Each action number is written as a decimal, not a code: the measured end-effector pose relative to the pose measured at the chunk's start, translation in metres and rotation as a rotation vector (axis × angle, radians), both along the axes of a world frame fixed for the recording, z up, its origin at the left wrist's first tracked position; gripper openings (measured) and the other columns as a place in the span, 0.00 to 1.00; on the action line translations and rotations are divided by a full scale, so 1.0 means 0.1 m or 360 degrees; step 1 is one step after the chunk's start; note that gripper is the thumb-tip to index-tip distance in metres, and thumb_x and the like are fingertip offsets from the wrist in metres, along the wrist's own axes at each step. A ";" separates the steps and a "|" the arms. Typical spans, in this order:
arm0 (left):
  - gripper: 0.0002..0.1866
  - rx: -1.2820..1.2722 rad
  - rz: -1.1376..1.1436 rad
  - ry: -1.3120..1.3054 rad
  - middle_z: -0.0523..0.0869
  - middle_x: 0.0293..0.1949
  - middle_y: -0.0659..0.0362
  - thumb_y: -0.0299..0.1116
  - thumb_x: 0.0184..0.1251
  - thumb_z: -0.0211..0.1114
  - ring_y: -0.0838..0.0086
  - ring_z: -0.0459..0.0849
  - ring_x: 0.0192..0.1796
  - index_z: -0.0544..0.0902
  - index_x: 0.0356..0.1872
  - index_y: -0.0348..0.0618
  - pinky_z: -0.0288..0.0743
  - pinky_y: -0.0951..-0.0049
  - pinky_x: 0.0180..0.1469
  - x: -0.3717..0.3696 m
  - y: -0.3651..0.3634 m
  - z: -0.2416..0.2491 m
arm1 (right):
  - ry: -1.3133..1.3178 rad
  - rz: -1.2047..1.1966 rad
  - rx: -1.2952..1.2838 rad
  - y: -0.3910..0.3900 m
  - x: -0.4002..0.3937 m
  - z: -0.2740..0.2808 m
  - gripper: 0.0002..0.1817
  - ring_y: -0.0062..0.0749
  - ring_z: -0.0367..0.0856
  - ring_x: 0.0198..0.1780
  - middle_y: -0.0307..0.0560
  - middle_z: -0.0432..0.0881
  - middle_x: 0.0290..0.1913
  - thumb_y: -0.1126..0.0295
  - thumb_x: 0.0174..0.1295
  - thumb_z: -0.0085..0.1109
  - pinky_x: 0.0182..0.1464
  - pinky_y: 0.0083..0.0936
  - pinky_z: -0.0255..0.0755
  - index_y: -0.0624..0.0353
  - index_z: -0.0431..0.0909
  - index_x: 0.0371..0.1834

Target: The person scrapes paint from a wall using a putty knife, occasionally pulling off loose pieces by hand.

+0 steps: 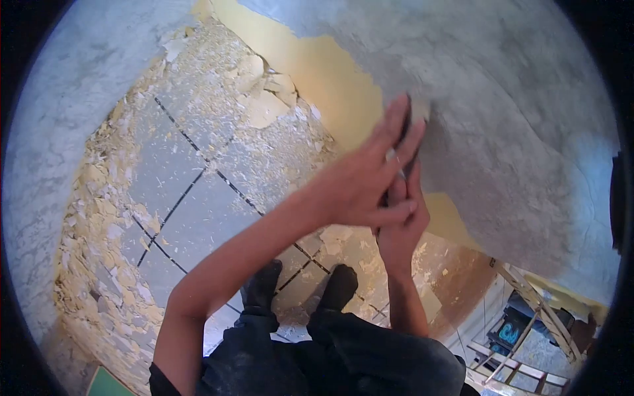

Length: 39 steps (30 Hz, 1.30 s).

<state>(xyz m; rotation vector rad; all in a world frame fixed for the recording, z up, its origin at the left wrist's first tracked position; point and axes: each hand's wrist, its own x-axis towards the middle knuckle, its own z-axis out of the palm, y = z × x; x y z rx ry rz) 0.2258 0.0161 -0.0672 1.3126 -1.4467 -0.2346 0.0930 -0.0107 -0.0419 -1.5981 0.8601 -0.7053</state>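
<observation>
A scraper (419, 110) with a dark handle and a pale blade is held against the grey wall (502, 145), its outline smeared by motion. My left hand (360, 185) lies along the tool, its fingers stretched over the handle towards the blade. Below it, my right hand (404, 234) is wrapped round the lower handle, partly hidden by the left. Left of the hands, yellow paint (343, 86) still covers a strip of wall with a ragged border. Another yellow patch (446, 214) shows low, right of my right hand.
Flakes and bigger yellow chips (264, 105) litter the tiled floor (185, 198), heaped along the wall at left (99, 218). My feet (338, 287) stand on the tiles. At lower right are a wooden ladder (545, 323) and dark items. A green edge (109, 384) shows at bottom left.
</observation>
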 end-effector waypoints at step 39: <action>0.31 0.0999 0.0273 0.2036 0.73 0.62 0.52 0.49 0.70 0.63 0.65 0.75 0.61 0.69 0.63 0.36 0.75 0.64 0.56 -0.70 -0.08 -0.35 | 0.0178 0.0114 0.0920 -0.18 -0.78 -0.29 0.27 0.15 0.64 0.16 0.36 0.69 0.24 0.63 0.76 0.45 0.15 0.17 0.62 0.50 0.55 0.77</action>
